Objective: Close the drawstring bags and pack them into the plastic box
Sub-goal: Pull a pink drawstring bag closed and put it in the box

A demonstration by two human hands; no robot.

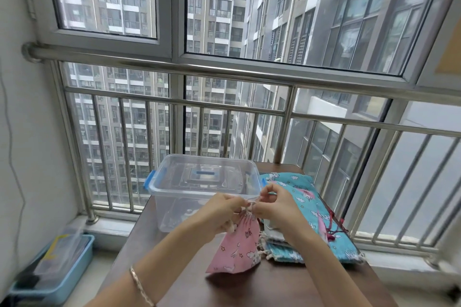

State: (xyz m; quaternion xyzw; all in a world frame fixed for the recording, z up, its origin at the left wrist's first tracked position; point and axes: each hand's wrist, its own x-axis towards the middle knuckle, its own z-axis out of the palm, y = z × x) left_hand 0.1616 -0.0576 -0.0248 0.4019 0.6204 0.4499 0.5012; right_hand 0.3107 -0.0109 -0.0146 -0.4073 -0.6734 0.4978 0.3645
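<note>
The small pink cloth drawstring bag with white cartoon prints (238,249) hangs just above the dark brown wooden desk (262,289), in front of the clear plastic box with blue side latches (174,203). The left hand (219,209) has its fingers (235,204) curled round the gathered neck, and the right hand (277,207) pinches the pale cords (252,203) just beside it. The mouth looks nearly drawn shut. To the right lies a pile of teal printed drawstring bags (306,197), not yet packed. The risk, as I judge it: a one-sided pull could drag a cord out of its channel, or the thin cord could slip from the pinch and let the neck loosen. The bag also hangs close to the box's near wall — a hasty swing might nudge the light box along the desk
</note>
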